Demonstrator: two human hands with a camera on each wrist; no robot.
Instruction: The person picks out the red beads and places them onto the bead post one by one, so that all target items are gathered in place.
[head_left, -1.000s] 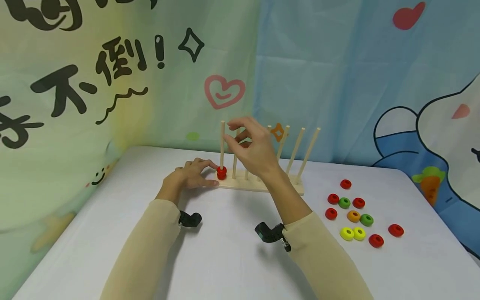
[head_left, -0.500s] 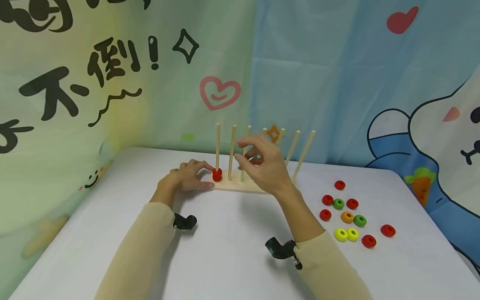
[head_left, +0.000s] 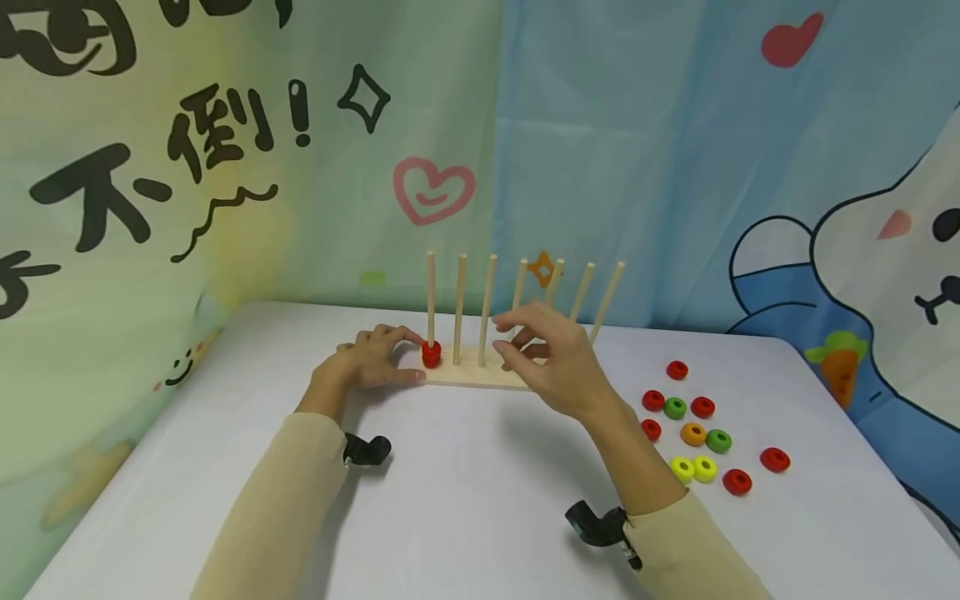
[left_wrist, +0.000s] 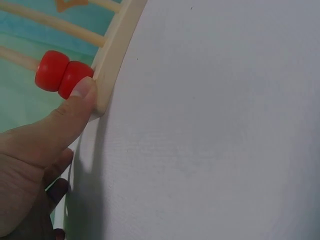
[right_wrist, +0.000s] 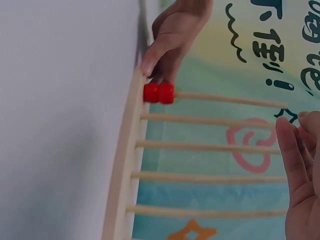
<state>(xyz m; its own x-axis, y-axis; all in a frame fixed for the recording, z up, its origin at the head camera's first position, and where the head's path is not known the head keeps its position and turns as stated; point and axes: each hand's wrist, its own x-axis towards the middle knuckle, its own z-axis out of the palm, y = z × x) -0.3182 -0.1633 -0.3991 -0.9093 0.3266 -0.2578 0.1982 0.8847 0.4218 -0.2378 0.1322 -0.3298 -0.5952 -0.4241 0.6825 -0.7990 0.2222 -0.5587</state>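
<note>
A wooden peg rack (head_left: 468, 375) with a row of upright pegs stands at the back middle of the table. Two red beads (left_wrist: 52, 71) sit stacked at the foot of its leftmost peg. My left hand (head_left: 367, 358) holds the left end of the base, thumb (left_wrist: 80, 95) at the front edge and index finger behind. In front of the rack's right half, my right hand (head_left: 555, 358) hovers with fingers loosely bent and nothing between them; it hides the feet of the right-hand pegs.
Loose beads lie on the white table (head_left: 465, 517) to the right: several red beads (head_left: 737, 482), green beads (head_left: 718, 441), yellow beads (head_left: 704, 468) and an orange bead (head_left: 693, 434). A printed cloth (head_left: 622, 167) hangs behind the table.
My right hand has moved away from the leftmost peg, rightward and down towards the right-hand pegs. The left hand stays on the end of the base, and the head view has shifted slightly.
</note>
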